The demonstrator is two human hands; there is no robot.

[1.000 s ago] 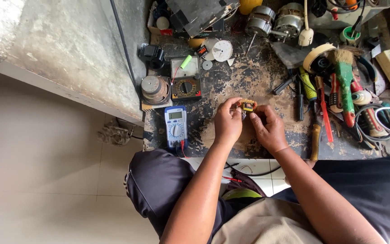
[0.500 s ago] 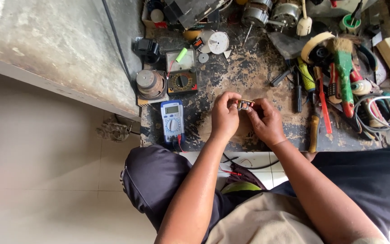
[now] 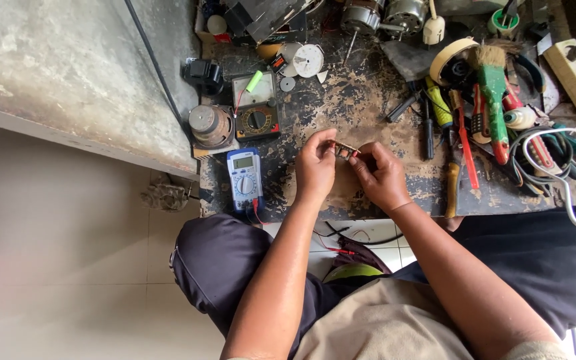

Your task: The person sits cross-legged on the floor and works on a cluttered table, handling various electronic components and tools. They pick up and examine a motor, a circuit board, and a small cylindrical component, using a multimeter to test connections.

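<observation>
Seated person at a scarred tabletop (image 3: 368,100), viewed from above. The left hand (image 3: 316,167) and right hand (image 3: 381,175) meet over the tabletop, each grip pinched on one end of a small part (image 3: 346,151), brownish with a metallic glint; its exact kind is too small to tell. The part is held just above the wood, to the right of the blue meter (image 3: 244,179) that lies at the near edge. Beyond the blue meter sit a dial meter (image 3: 256,115) and a round metal motor piece (image 3: 208,125); well to the right of the blue meter lie screwdrivers, pliers and a green-handled brush (image 3: 493,100). Handling such a small piece likely goes best with both wrists braced on the tabletop, fingertips close to the part's middle, and pressure kept light so that thin leads or windings do not bend
</observation>
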